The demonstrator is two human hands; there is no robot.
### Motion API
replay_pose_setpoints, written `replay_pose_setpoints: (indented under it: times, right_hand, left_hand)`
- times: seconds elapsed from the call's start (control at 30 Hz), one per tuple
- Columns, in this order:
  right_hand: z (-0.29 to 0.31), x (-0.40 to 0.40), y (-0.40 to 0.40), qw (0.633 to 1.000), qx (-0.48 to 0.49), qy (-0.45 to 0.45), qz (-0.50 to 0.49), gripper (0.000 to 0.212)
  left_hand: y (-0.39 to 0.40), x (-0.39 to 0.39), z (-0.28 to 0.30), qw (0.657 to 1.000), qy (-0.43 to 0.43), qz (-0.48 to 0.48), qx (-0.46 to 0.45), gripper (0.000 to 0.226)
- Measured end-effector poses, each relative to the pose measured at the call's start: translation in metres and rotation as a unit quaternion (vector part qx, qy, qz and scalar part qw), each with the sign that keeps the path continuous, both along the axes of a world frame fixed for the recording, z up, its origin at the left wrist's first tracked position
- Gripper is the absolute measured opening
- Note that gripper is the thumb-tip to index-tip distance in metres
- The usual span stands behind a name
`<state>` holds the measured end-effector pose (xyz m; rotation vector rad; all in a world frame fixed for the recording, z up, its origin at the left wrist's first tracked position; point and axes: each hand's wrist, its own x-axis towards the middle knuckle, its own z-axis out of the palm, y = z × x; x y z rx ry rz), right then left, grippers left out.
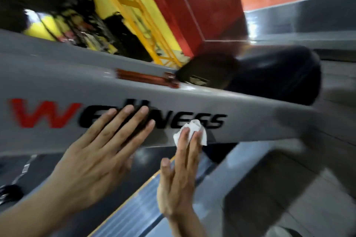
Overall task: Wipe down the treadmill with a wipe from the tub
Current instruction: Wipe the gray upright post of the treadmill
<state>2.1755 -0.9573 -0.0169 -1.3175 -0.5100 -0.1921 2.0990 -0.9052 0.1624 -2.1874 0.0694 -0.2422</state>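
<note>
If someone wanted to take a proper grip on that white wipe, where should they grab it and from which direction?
Judging by its pose, the bunched part of the wipe sticking out past the right hand's fingertips looks best. The rest is pinned flat against the grey treadmill panel under straight fingers. Come from the panel's open face, thumb and finger pinching the crumpled folds. The left hand lies flat beside it.

The left hand is lying flat with its fingers spread on the grey treadmill side panel, covering part of the red and black lettering printed there. Just beside it, the right hand is pressing a crumpled white wipe against the same panel under straight fingers, at the lower edge below the last letters. A black rounded cap is sitting past the panel's narrow end, with yellow and red walls blurring behind.
</note>
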Motion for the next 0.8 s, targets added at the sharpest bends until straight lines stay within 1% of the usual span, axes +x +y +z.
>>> replay_pose_setpoints:
  times: [0.03,0.07,0.1,0.13,0.17,0.23,0.27,0.3,0.33,0.37,0.4,0.43,0.47,0.53,0.6,0.63,0.7,0.73,0.77,0.8]
  right_hand:
    - [0.005,-0.005,-0.002,0.999,-0.013,-0.038,0.014,0.067]
    - [0.003,-0.008,0.000,0.996,-0.041,-0.079,0.001,0.065]
    - [0.004,-0.006,0.004,0.993,-0.056,-0.105,-0.013,0.064]
    - [0.000,0.001,0.007,0.992,-0.067,-0.101,-0.026,0.062]
    - [-0.003,0.010,0.010,0.995,-0.069,-0.065,-0.037,0.063]
    - [-0.002,0.021,0.013,0.995,-0.060,0.050,-0.061,0.066]
    - [0.009,0.015,0.013,0.993,-0.057,0.079,-0.068,0.068]
    - [0.027,0.003,0.015,0.995,-0.051,0.062,-0.054,0.068]
    - [0.046,-0.015,0.016,0.998,-0.049,0.004,-0.032,0.068]
    - [0.065,-0.034,0.019,0.995,-0.047,-0.083,-0.007,0.068]
    - [0.081,-0.053,0.023,0.984,-0.053,-0.171,0.009,0.068]
    - [0.093,-0.068,0.027,0.971,-0.063,-0.232,0.010,0.067]
    - [0.103,-0.075,0.029,0.963,-0.072,-0.261,0.001,0.066]
    - [0.100,-0.070,0.029,0.957,-0.087,-0.278,-0.021,0.065]
    - [0.069,-0.048,0.025,0.957,-0.114,-0.263,-0.046,0.066]
    - [0.051,-0.036,0.021,0.964,-0.131,-0.223,-0.060,0.066]
    - [0.024,-0.019,0.014,0.981,-0.153,-0.100,-0.065,0.068]
    - [0.019,-0.017,0.012,0.985,-0.151,-0.049,-0.066,0.069]
    - [0.022,-0.021,0.012,0.987,-0.144,-0.023,-0.064,0.069]
    - [0.031,-0.029,0.013,0.989,-0.134,-0.028,-0.063,0.070]
  left_hand:
    - [0.006,-0.019,0.023,0.999,0.007,0.019,0.036,0.064]
    - [0.008,-0.034,0.045,0.997,0.002,0.033,0.068,0.063]
    - [0.011,-0.050,0.065,0.994,-0.028,0.041,0.095,0.062]
    - [0.014,-0.064,0.082,0.992,-0.052,0.054,0.106,0.060]
    - [0.018,-0.075,0.097,0.990,-0.076,0.063,0.101,0.059]
    - [0.026,-0.091,0.118,0.984,-0.118,0.083,0.109,0.059]
    - [0.030,-0.096,0.125,0.981,-0.125,0.087,0.120,0.059]
    - [0.031,-0.098,0.129,0.978,-0.128,0.085,0.141,0.059]
    - [0.032,-0.099,0.128,0.975,-0.128,0.080,0.165,0.059]
    - [0.032,-0.099,0.127,0.972,-0.127,0.077,0.181,0.059]
    - [0.031,-0.099,0.126,0.972,-0.124,0.076,0.185,0.059]
    - [0.031,-0.098,0.126,0.972,-0.123,0.073,0.186,0.060]
    - [0.031,-0.098,0.126,0.972,-0.122,0.070,0.190,0.060]
    - [0.031,-0.098,0.129,0.969,-0.128,0.082,0.195,0.061]
    - [0.031,-0.097,0.127,0.966,-0.136,0.078,0.208,0.061]
    - [0.031,-0.095,0.126,0.966,-0.137,0.072,0.209,0.062]
    - [0.032,-0.093,0.127,0.966,-0.135,0.061,0.211,0.062]
    - [0.033,-0.093,0.129,0.967,-0.137,0.055,0.209,0.063]
    - [0.033,-0.095,0.128,0.967,-0.142,0.053,0.204,0.063]
    - [0.032,-0.096,0.127,0.967,-0.148,0.050,0.200,0.063]
